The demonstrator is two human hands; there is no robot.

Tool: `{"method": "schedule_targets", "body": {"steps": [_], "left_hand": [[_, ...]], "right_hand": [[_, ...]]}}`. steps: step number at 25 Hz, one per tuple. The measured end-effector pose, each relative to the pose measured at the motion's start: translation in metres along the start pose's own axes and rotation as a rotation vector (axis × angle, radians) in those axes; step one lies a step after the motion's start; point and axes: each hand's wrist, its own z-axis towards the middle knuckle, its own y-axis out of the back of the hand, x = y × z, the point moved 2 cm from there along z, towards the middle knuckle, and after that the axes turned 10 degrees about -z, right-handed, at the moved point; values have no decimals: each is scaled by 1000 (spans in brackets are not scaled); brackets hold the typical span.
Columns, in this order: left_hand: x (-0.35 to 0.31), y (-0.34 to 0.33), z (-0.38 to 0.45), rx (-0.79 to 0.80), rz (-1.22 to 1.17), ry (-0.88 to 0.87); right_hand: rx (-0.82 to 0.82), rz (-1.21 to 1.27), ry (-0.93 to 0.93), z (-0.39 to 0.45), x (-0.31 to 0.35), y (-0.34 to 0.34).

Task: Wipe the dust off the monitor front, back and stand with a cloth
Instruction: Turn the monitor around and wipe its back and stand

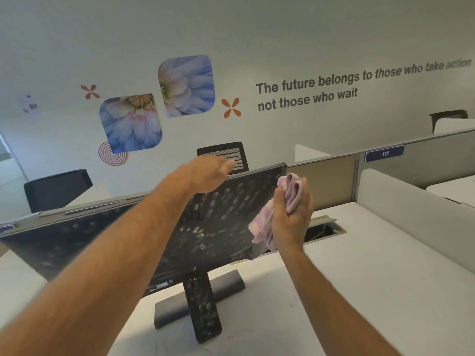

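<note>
A black monitor (221, 227) stands on the white desk with its back panel turned towards me, speckled all over with whitish dust marks. Its upright stand column (203, 304) is dusty too and rises from a dark grey flat base (231, 281). My left hand (205, 173) rests over the monitor's top edge, fingers reaching to the far side. My right hand (291, 214) grips a bunched pink and yellow cloth (262, 224) against the right part of the back panel. The screen side is hidden.
The white desk (372, 265) has an open cable hatch (323, 227) just right of the monitor. Grey partition panels (334, 181) run behind it. Black office chairs (56, 188) stand beyond the partition before a decorated wall.
</note>
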Motion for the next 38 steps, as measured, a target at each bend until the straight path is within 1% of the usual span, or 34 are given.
{"method": "schedule_targets", "body": {"steps": [1, 2, 4, 5, 6, 8, 9, 10, 13, 14, 15, 16, 17, 18, 20, 21, 22, 24, 25, 26, 27, 28, 29, 30, 31, 33, 34, 35, 37, 38], "left_hand": [[11, -9, 7, 98, -35, 71], [19, -17, 10, 160, -89, 121], [28, -26, 15, 176, -176, 145], [29, -26, 17, 164, -191, 140], [27, -27, 17, 160, -185, 125], [20, -28, 16, 167, -148, 86], [19, -29, 15, 165, -138, 73], [18, -29, 14, 164, -135, 66], [21, -29, 16, 159, -152, 79], [22, -29, 16, 161, -155, 82], [21, -30, 17, 162, -152, 81], [21, -30, 17, 163, -141, 82], [20, -30, 17, 161, -129, 88], [19, -29, 16, 158, -119, 99], [19, -29, 16, 158, -112, 118], [18, -29, 16, 158, -110, 118], [18, -29, 15, 156, -106, 113], [18, -29, 14, 152, -91, 105], [17, -29, 15, 151, -83, 107], [17, -29, 15, 149, -77, 111], [16, -29, 15, 146, -74, 112], [16, -29, 15, 146, -76, 116], [16, -29, 14, 147, -80, 120], [16, -28, 13, 146, -82, 118], [16, -29, 12, 146, -84, 112], [16, -29, 12, 153, -90, 109], [17, -29, 12, 155, -91, 112], [18, -29, 12, 154, -87, 115], [20, -29, 14, 150, -78, 123], [21, -29, 14, 150, -78, 127]], "right_hand": [[-3, -31, 65, 10, 5, -5], [-13, -75, 135, 18, 7, -11], [-12, -152, 249, 28, 2, -22], [-3, -163, 255, 30, -7, -26], [5, -146, 198, 30, -19, -29], [24, -37, -35, 27, -37, -31], [28, -11, -92, 25, -39, -32], [17, -19, -58, 22, -36, -32], [-15, -120, 286, 18, -26, -34], [-19, -148, 295, 23, -30, -35], [-21, -143, 216, 28, -35, -35], [-20, -115, 91, 32, -34, -32], [-29, -128, 40, 35, -30, -31], [-39, -121, 86, 36, -23, -29], [-20, -167, 324, 34, -15, -27], [-14, -203, 387, 38, -17, -27], [9, -180, 314, 44, -22, -26], [52, -86, 18, 54, -32, -26], [43, -70, -43, 52, -28, -25], [8, -89, 26, 46, -19, -23], [-17, -106, 163, 37, -11, -23], [-25, -174, 331, 27, -7, -26], [-23, -239, 444, 20, -12, -34], [-18, -269, 440, 17, -21, -37], [-1, -222, 303, 18, -36, -41], [25, -67, -57, 19, -55, -42], [29, -41, -115, 16, -54, -41], [27, -25, -77, 11, -50, -40], [26, -62, 154, -3, -35, -39], [28, -103, 241, -5, -34, -41]]}}
